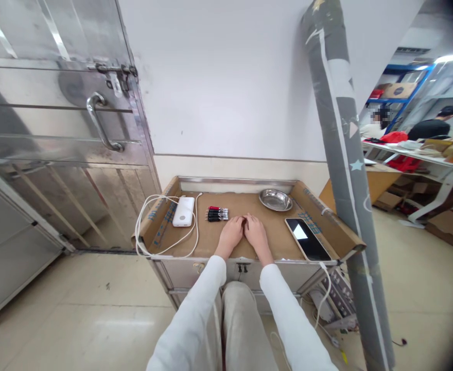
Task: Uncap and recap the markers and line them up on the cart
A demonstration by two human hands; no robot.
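Observation:
My left hand and my right hand rest on the cardboard-covered top near its front edge. Their fingertips meet or almost meet, the fingers lie loosely on the surface, and I see nothing held. Just beyond my left hand lies a neat row of several pens, mostly black with red at the far side. To the right of my right hand is a phone with a dark screen and a bright reflection. A round, shallow metal bowl sits behind the phone.
At the left lies a white power bank with a looped white cable. Raised cardboard sides bound the top. A grey patterned roll leans on the wall at right. A metal door stands left; two people sit at a far bench.

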